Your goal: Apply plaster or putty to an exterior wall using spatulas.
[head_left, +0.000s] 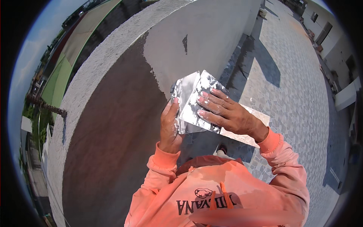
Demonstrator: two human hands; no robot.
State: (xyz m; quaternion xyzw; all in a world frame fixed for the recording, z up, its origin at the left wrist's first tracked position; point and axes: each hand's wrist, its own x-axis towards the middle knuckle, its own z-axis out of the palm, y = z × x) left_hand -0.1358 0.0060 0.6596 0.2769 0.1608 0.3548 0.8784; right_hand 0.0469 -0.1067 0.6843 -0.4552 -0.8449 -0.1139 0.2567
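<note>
In front of my chest, my left hand (171, 120) grips a flat, pale grey plate (186, 90) by its near left edge, thumb on its face and fingers mostly hidden behind. White paste coats part of that plate. My right hand (236, 116) holds a second plate (197, 101), dark and streaked with white paste, its fingers spread across the top face and its thumb out of sight. This plate is tilted and overlaps the left one, their edges touching or nearly so. White paste spots the fingertips of both hands.
A low wall runs along my left; its inner face is dark grey nearby (109, 140) and coated pale grey (170, 45) farther on. A rusty bar (53, 109) juts from its rough outer side. Stone-patterned floor (298, 94) stretches right toward a white building (336, 45).
</note>
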